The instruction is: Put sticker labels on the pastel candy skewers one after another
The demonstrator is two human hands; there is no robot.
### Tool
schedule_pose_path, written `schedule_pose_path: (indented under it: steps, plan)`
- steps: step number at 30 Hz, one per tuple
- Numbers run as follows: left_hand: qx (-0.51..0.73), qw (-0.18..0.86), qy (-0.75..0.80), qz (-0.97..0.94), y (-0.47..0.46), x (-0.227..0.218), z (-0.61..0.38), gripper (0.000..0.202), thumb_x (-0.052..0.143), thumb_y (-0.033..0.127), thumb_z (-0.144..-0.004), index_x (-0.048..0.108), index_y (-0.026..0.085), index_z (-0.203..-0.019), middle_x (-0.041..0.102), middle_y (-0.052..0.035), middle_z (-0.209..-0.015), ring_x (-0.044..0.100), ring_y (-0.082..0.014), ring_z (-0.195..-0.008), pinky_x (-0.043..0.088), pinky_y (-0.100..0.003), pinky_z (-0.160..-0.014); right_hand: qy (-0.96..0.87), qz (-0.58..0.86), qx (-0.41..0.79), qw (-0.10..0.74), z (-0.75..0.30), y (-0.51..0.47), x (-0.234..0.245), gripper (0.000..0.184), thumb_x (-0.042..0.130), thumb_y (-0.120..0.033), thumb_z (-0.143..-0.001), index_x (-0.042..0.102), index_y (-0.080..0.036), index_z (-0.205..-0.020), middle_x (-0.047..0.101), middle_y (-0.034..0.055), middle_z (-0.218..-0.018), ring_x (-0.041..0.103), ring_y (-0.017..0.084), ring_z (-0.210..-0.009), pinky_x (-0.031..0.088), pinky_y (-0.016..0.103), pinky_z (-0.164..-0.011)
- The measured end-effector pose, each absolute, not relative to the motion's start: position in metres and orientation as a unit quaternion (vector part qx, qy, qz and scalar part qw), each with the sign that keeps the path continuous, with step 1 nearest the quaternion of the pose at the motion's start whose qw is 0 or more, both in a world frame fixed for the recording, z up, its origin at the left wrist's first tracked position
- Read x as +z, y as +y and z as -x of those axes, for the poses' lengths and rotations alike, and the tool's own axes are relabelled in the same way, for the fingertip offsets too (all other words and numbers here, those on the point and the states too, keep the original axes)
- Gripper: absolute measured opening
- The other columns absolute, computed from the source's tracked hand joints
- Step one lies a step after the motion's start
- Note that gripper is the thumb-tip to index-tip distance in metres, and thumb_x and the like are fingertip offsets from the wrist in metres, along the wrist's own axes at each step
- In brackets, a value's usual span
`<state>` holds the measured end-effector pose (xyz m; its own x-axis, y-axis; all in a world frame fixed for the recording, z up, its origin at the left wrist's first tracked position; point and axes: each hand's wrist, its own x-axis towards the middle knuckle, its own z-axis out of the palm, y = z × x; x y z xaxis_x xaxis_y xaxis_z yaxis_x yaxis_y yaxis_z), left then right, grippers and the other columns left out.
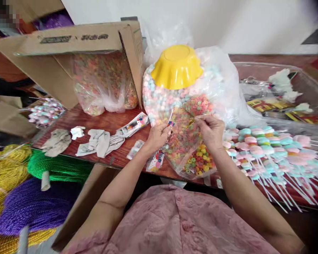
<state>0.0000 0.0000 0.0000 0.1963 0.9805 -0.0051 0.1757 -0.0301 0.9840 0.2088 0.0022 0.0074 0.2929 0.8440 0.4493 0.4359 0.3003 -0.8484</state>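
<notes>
A white stick (171,114) rises from the closed fingers of a worker's left hand (158,135), a bit of blue-and-red print (171,123) showing at the grip, above a crowded red-brown table (116,118). Across from it, the right hand (211,130) pinches a gold strip (190,123) between thumb and fingertips, the two hands apart. Between and below them, at the table's near edge, lies a clear bag of candy rings (178,137) in red, orange, yellow and green. Printed wrappers (155,161) lie beside the bag, under the left wrist, with a small packet (135,149) near them and a stack of sleeves (134,125) farther left. Pale gloves (100,143) and a crumpled white wad (77,132) lie beyond those. Behind the hands, an upside-down yellow bowl (176,67) rests on a big bag of pastel sweets (153,98). To its left, a carton (69,38) on its side holds another bag of rings (106,81). On the right, pastel sweets on white sticks (267,148) lie heaped in front of a clear tub (278,67) of packets. Yellow, green and purple bundles (37,204) fill the lower left, beside the worker's pink shirt (175,222).
</notes>
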Motion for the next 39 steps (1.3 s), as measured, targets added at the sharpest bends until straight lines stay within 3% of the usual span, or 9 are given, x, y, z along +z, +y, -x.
schedule_pose_path:
  steps: [5,11,19,22,25,28,30,36,39]
  plan:
    - [0.462,0.558,0.414,-0.551,-0.005,0.017,0.006,0.043,0.066,0.054,-0.082,0.05,0.017,-0.068,0.043,0.0052,-0.062,0.037,-0.004,-0.048,0.031,-0.018,-0.045,-0.603,0.568,0.218,0.516,-0.21,-0.01,-0.004,0.016,0.064,-0.028,-0.074,0.076,-0.019,-0.078,0.076,0.0035,-0.076,0.068,0.021,-0.071,0.053,0.034,-0.071]
    - [0.513,0.574,0.387,-0.508,-0.027,0.046,0.02,0.044,0.077,0.052,-0.074,0.057,0.013,-0.066,0.049,0.003,-0.062,0.042,-0.0046,-0.052,0.035,-0.019,-0.049,-0.691,0.585,0.153,0.395,-0.214,-0.013,0.0,0.031,0.061,-0.02,-0.075,0.076,-0.02,-0.103,0.072,0.0014,-0.067,0.065,0.019,-0.061,0.052,0.035,-0.069]
    - [0.441,0.718,0.407,-0.352,-0.076,0.017,0.016,0.045,0.085,0.049,-0.061,0.06,0.013,-0.065,0.05,0.0041,-0.052,0.037,-0.0027,-0.042,0.025,-0.016,-0.04,-0.54,0.526,0.187,0.63,-0.217,-0.041,0.017,0.009,0.073,-0.025,-0.074,0.067,-0.021,-0.08,0.066,-0.0024,-0.067,0.058,0.013,-0.05,0.048,0.028,-0.049]
    - [0.419,0.731,0.408,-0.351,-0.079,0.009,-0.006,0.046,0.084,0.051,-0.061,0.059,0.013,-0.062,0.051,0.004,-0.052,0.037,-0.0018,-0.041,0.025,-0.014,-0.038,-0.588,0.477,0.11,0.644,-0.191,-0.063,0.032,0.006,0.069,-0.021,-0.082,0.069,-0.025,-0.087,0.069,-0.0003,-0.076,0.066,0.016,-0.063,0.055,0.032,-0.06]
    - [0.413,0.734,0.399,-0.363,-0.076,0.012,-0.019,0.046,0.082,0.054,-0.063,0.061,0.013,-0.065,0.055,0.0027,-0.054,0.046,-0.0036,-0.043,0.035,-0.015,-0.042,-0.697,0.428,0.009,0.575,-0.178,-0.069,0.036,0.014,0.063,-0.017,-0.086,0.072,-0.027,-0.092,0.073,0.0032,-0.089,0.07,0.019,-0.084,0.058,0.037,-0.077]
    - [0.421,0.731,0.407,-0.349,-0.074,0.016,-0.01,0.047,0.08,0.056,-0.064,0.059,0.015,-0.07,0.057,0.0029,-0.053,0.057,-0.0101,-0.046,0.047,-0.021,-0.046,-0.719,0.455,-0.015,0.525,-0.195,-0.061,0.027,0.015,0.061,-0.019,-0.088,0.073,-0.026,-0.092,0.071,0.0056,-0.1,0.069,0.021,-0.092,0.056,0.039,-0.079]
    - [0.429,0.714,0.429,-0.348,-0.073,0.015,0.003,0.046,0.079,0.056,-0.066,0.056,0.016,-0.068,0.054,0.0038,-0.051,0.057,-0.0109,-0.043,0.044,-0.02,-0.043,-0.718,0.499,-0.035,0.484,-0.213,-0.056,0.019,0.012,0.062,-0.023,-0.087,0.073,-0.025,-0.09,0.071,0.0055,-0.097,0.067,0.021,-0.09,0.053,0.038,-0.078]
    - [0.467,0.677,0.439,-0.362,-0.075,0.006,0.01,0.044,0.079,0.053,-0.068,0.056,0.015,-0.066,0.049,0.0065,-0.053,0.047,-0.0037,-0.04,0.033,-0.015,-0.039,-0.775,0.587,-0.144,0.185,-0.21,-0.05,0.006,0.021,0.059,-0.033,-0.089,0.075,-0.021,-0.082,0.07,0.0078,-0.088,0.054,0.025,-0.088,0.035,0.038,-0.072]
    - [0.462,0.685,0.434,-0.36,-0.075,0.004,0.003,0.044,0.079,0.053,-0.068,0.056,0.015,-0.066,0.048,0.0067,-0.053,0.044,-0.0028,-0.04,0.029,-0.015,-0.038,-0.765,0.611,-0.163,0.121,-0.193,-0.042,0.002,0.027,0.052,-0.031,-0.091,0.072,-0.019,-0.076,0.067,0.0092,-0.086,0.051,0.025,-0.088,0.027,0.037,-0.07]
